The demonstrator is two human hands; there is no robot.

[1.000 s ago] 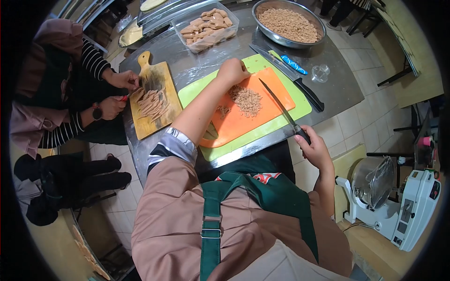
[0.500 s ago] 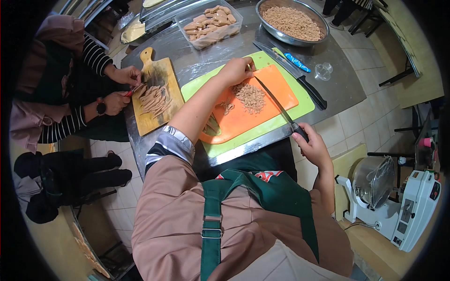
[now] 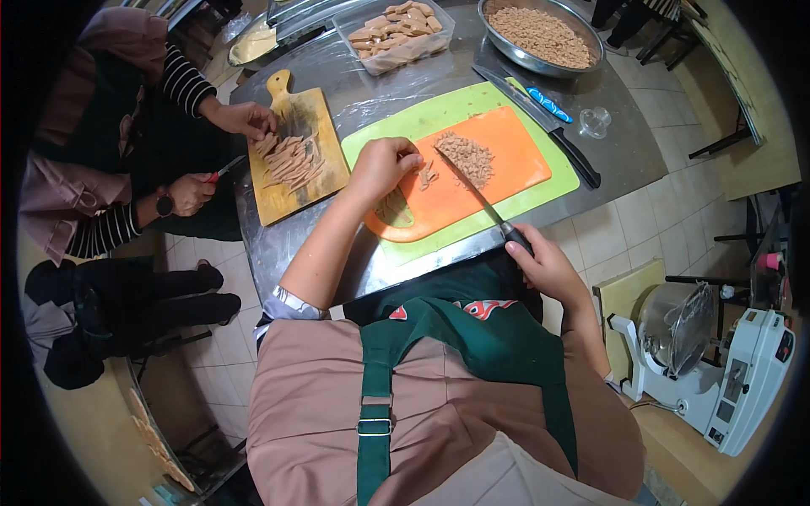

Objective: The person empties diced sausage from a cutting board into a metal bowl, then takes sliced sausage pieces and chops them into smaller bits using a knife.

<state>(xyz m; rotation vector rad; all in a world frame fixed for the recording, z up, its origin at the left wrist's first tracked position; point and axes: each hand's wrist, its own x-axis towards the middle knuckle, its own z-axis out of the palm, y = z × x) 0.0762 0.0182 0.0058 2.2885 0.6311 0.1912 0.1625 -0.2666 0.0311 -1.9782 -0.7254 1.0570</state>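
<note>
My right hand (image 3: 544,263) grips the black handle of a long knife (image 3: 474,192), its blade pointing away from me across the orange cutting board (image 3: 447,215). The blade lies along the left side of a pile of small diced brown pieces (image 3: 474,160). Left of the blade are a few thin brown strips (image 3: 428,175). Close to these strips, my left hand (image 3: 381,169) has its fingers curled and pressed together; what they hold, if anything, is hidden. Beneath the orange board is a green cutting board (image 3: 371,137).
Behind the boards stand a clear plastic box (image 3: 405,57) of brown pieces and a steel bowl (image 3: 508,61) of diced pieces. A second knife (image 3: 540,114) lies at the right. A co-worker's hand (image 3: 251,120) touches strips on a wooden board (image 3: 325,105).
My left hand has come back and leftward, off the board's far edge. The knife has shifted left, to the pile's left side. The co-worker's knife has moved away from the wooden board.
</note>
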